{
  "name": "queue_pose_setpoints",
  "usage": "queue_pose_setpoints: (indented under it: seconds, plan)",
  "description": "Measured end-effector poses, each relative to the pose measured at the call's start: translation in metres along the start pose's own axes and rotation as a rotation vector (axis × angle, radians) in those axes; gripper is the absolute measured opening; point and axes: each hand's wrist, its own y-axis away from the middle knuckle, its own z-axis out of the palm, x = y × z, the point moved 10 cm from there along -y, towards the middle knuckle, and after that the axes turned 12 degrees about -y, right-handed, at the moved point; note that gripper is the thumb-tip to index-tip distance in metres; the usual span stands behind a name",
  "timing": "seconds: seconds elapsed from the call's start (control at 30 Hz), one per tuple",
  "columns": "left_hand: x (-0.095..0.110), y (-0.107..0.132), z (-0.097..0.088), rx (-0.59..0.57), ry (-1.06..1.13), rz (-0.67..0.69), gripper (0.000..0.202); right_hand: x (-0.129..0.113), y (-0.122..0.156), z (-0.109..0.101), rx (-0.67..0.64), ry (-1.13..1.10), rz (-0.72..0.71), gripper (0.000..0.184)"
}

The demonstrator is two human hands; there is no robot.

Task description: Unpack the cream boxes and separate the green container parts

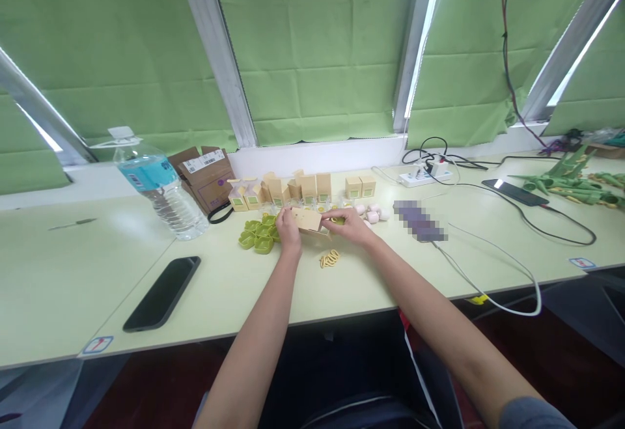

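Note:
Between my hands, just above the table, is a small tan cardboard box, tilted. My left hand grips its left side. The fingers of my right hand pinch at the box's right edge; whether they hold anything else is hidden. Green flower-shaped cups lie beside my left hand. A small pile of yellow rings rests on the table below the box. Behind my hands stand several open tan boxes and two closed ones. Small pale pink pieces are to the right of my right hand.
A large water bottle and a brown carton stand at the left. A black phone lies near the front edge. On the right are a power strip, cables, another phone and green pieces.

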Motion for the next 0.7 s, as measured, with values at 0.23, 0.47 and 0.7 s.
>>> queue_pose_setpoints:
  seconds: [0.23,0.47,0.7]
  plan:
    - [-0.001,-0.001,0.001,-0.014,0.001,0.005,0.019,0.005,0.002,0.011,-0.074,0.085,0.086,0.031]
    - [-0.002,-0.001,0.007,-0.067,0.005,0.03,0.02,0.01,-0.002,0.009,-0.015,0.074,0.045,0.027]
    - [0.006,0.006,0.018,-0.164,-0.031,0.087,0.029,0.034,0.005,0.019,-0.164,0.24,0.196,0.026]
